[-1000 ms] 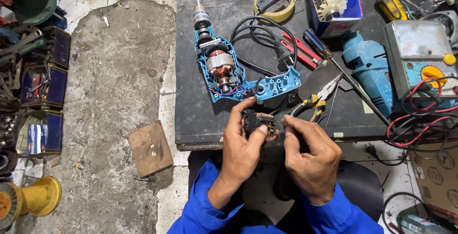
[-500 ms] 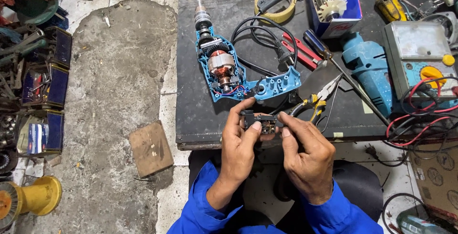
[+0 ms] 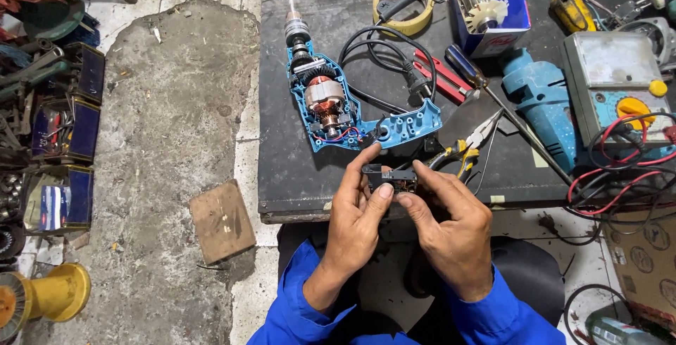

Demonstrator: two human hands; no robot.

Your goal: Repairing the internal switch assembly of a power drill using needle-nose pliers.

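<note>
Clearly small, black, boxy switch (image 3: 391, 178) pinched between both hands

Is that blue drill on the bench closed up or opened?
Opened. The blue drill lies on its side with one half of the casing off: its copper-wound motor, gears and red wires are bare. A separate blue casing piece lies to its right.

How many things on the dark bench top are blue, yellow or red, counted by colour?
Blue: 3, the opened drill half, the loose drill housing, the box.
Yellow: 2, the tape roll, the pliers' grips.
Red: 1, the red-handled tool.
Total: 6. Both hands, left hand and right hand, grip a small black switch.
</note>
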